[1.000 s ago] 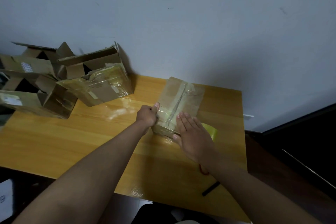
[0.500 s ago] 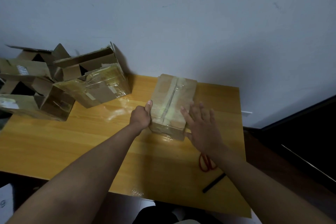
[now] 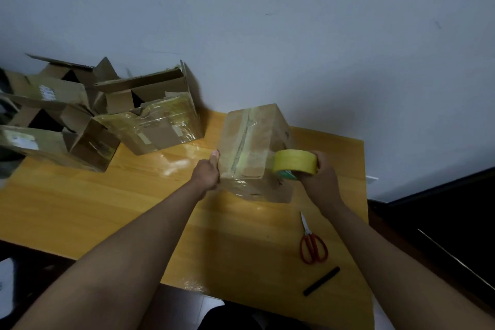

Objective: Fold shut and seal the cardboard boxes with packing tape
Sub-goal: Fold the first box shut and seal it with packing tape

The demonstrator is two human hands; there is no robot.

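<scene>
A small cardboard box (image 3: pixel 247 142) with clear tape along its top seam stands tilted on the wooden table (image 3: pixel 107 203) near the wall. My left hand (image 3: pixel 206 174) grips the box's near left edge, thumb up against its side. My right hand (image 3: pixel 320 179) holds a yellow roll of packing tape (image 3: pixel 294 161) against the box's right side, fingers curled round the roll.
Several open and partly taped cardboard boxes (image 3: pixel 150 118) are piled at the table's back left. Red-handled scissors (image 3: pixel 312 244) and a black marker (image 3: pixel 321 281) lie on the table near its right front. The wall stands close behind; dark floor lies to the right.
My right hand left the box top and picked up the yellow tape roll, now held at the box's right side. The box has been turned and tilted; my left hand still grips it.
</scene>
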